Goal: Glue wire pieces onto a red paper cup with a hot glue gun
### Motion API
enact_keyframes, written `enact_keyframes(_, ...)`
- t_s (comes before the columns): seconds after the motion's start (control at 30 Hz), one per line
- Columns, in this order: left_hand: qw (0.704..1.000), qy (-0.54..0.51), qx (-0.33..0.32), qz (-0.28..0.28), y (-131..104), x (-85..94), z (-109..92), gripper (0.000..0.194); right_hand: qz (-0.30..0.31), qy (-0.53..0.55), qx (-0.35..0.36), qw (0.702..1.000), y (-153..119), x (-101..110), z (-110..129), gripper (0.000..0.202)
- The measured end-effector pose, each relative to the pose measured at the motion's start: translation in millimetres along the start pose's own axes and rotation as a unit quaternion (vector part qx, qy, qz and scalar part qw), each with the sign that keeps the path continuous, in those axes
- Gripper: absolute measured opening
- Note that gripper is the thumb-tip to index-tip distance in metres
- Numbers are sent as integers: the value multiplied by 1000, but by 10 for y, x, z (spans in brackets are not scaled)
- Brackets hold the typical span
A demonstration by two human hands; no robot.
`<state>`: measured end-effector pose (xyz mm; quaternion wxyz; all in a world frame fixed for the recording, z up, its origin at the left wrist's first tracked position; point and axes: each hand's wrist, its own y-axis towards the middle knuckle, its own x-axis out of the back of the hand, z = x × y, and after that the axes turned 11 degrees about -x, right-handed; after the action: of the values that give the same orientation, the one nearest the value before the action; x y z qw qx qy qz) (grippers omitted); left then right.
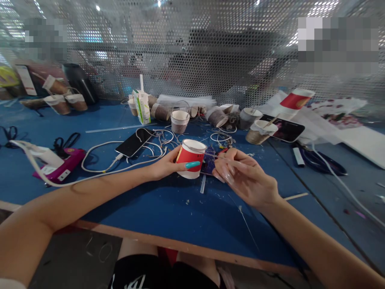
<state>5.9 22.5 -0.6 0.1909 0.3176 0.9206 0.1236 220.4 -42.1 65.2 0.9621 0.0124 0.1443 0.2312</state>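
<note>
Cup (189,157) near-upright over table (180,216), gripped by left hand (165,163). Right hand (251,178) narrowly pinches thin strand (211,155) beside it. Judged step: strand brought to cup; next move calls for steady cup.

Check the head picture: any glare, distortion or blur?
Head view: bright glints on the perforated screen; wide-angle stretch seems to bow the table edge; two upper patches are pixelated; the red cup looks fairly sharp, its small print illegible.
</note>
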Motion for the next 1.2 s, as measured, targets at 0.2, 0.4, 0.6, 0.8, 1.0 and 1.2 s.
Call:
enact_keyframes(0.2, 1000, -1, -9, 2, -4, 6, 7, 69, -9, 2, -6, 1000, 19, 27, 1, 21)
enact_keyframes(0.4, 1000, 2, 2, -12, -1, -36, -46, 68, -1, -9, 4, 1000, 18, 38, 8, 18)
enact_keyframes(0.6, 995, 79, -22, -63, 10, -54, -33, 67, 55, -65, 29, 996, -21, -1, -20, 14)
enact_keyframes(0.8, 988, 120, -23, -92, 38, -57, 7, 74, 76, -91, 33, 992, -46, -63, -71, 9)
enact_keyframes(1.0, 988, 113, -32, -98, 45, -77, 7, 75, 115, -101, 10, 988, -71, -177, -79, 13)
enact_keyframes(1.2, 990, 99, -28, -96, 31, -84, -28, 68, -4, -101, 39, 994, 5, -79, -54, 20)
